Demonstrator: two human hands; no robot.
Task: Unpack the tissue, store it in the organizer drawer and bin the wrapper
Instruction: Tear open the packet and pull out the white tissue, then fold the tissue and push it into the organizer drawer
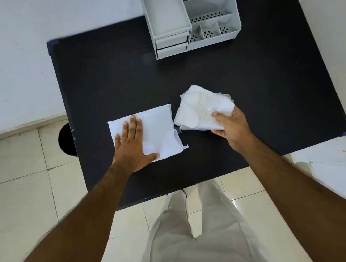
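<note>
The left hand (133,146) lies flat and open on the tissue stack (146,132), pinning it to the black table (248,72), while the right hand (232,127) grips the crumpled clear wrapper (203,109) just beside it. Unpacking looks done; the organizer (190,12) drawers (172,43) at the far edge look shut, so storing remains, and the wrapper must reach the dark bin (66,140) left of the table

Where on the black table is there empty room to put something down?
The table is bare on the far left beside the organizer, across the middle strip in front of it, and along the right side. It's crowded near the front, where the left hand presses the tissue and the right hand holds the wrapper.
</note>
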